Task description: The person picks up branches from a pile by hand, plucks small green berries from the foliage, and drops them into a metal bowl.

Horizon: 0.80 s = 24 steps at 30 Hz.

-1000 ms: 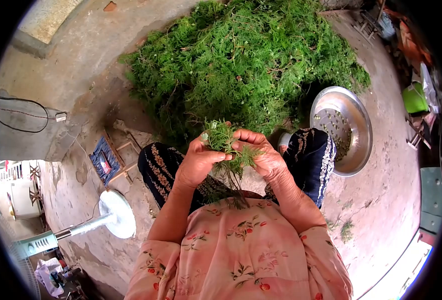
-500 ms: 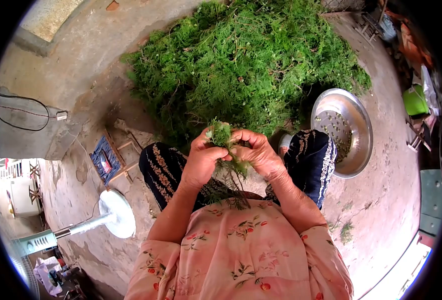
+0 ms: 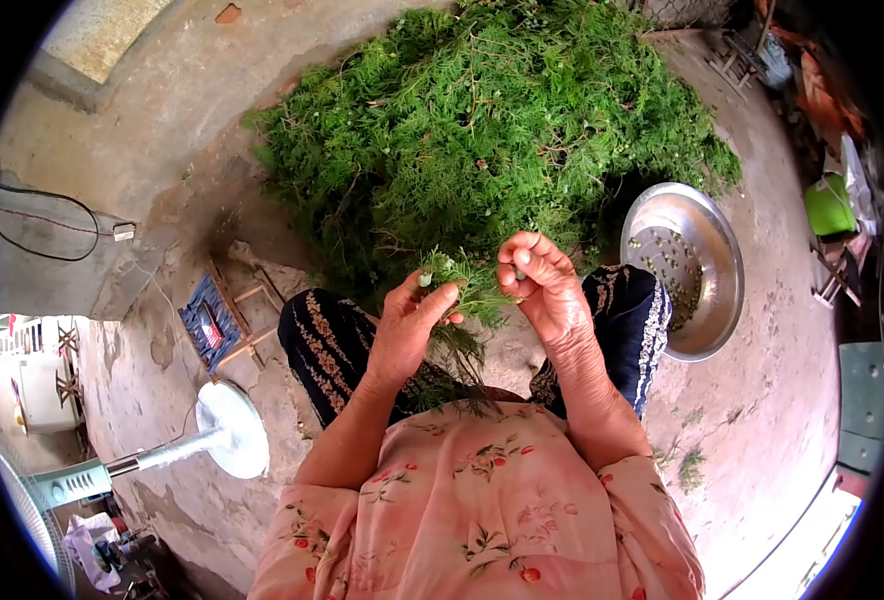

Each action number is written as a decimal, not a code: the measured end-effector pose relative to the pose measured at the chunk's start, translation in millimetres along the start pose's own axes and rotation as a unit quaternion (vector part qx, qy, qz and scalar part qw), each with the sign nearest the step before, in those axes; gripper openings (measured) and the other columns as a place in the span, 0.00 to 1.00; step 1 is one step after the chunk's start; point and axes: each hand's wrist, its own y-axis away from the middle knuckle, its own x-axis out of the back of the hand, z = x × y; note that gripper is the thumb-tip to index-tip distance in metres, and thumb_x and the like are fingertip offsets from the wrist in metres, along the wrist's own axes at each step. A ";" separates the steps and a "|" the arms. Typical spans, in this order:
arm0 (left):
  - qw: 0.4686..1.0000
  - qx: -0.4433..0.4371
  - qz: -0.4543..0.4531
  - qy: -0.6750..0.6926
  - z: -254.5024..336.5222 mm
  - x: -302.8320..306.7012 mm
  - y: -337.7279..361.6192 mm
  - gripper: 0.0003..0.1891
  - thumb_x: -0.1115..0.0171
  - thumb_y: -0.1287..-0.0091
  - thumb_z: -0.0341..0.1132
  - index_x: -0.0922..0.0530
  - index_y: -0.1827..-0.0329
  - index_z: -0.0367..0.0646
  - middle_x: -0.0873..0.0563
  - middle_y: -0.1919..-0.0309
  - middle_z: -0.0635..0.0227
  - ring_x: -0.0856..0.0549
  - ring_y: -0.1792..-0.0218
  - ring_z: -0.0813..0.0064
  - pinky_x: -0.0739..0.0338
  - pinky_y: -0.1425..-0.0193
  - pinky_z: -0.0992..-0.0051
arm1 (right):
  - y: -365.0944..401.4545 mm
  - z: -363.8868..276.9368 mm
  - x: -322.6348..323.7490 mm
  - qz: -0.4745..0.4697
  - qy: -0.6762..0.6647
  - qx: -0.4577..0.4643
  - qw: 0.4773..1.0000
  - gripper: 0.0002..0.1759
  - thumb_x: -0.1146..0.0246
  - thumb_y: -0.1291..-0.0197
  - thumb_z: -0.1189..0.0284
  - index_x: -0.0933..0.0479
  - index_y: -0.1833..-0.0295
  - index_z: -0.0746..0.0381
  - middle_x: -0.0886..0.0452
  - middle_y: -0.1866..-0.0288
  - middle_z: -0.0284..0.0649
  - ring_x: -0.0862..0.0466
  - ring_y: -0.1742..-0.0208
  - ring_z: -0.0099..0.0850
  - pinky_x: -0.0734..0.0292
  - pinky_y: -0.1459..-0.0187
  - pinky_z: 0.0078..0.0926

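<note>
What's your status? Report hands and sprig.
Left hand: gripping green sprig. Right hand: pinching small pale-green piece. Right knee between right hand and metal basin.

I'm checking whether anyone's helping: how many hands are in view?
2: the left hand, holding a green sprig, and the right hand beside it, pinching a small green piece. No others show.

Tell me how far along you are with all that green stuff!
Seemingly done: the small green bits scattered in the metal basin.

In hand: a leafy sprig in the left hand, and something small and green pinched in the right hand.

Probably left: that huge heap of branches. Looks like plenty to go!
</note>
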 end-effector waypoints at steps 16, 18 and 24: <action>0.996 -0.031 0.005 -0.082 -10.4 4.2 -1.0 0.09 0.44 0.33 0.37 0.22 0.61 0.40 0.22 0.69 0.76 0.24 0.68 0.87 0.24 0.69 0.84 | 4.4 15.1 -22.4 -0.037 0.222 0.012 0.974 0.15 0.35 0.45 0.71 0.23 0.52 0.63 0.23 0.70 0.30 0.28 0.77 0.14 0.37 0.81 0.09; 0.994 -0.024 0.017 -0.110 -10.1 4.1 -0.4 0.08 0.43 0.34 0.36 0.22 0.61 0.40 0.22 0.70 0.77 0.24 0.70 0.89 0.25 0.71 0.85 | 3.7 17.2 -20.6 -0.031 0.217 -0.004 0.976 0.14 0.36 0.44 0.72 0.23 0.52 0.63 0.22 0.70 0.30 0.27 0.77 0.14 0.37 0.81 0.09; 0.988 -0.040 0.063 -0.136 -4.4 -2.7 2.7 0.08 0.43 0.34 0.36 0.22 0.61 0.41 0.24 0.76 0.80 0.27 0.77 0.91 0.30 0.78 0.88 | 3.8 18.3 -18.5 -0.059 0.153 -0.044 0.986 0.14 0.38 0.43 0.75 0.23 0.50 0.65 0.22 0.72 0.30 0.27 0.77 0.15 0.36 0.81 0.11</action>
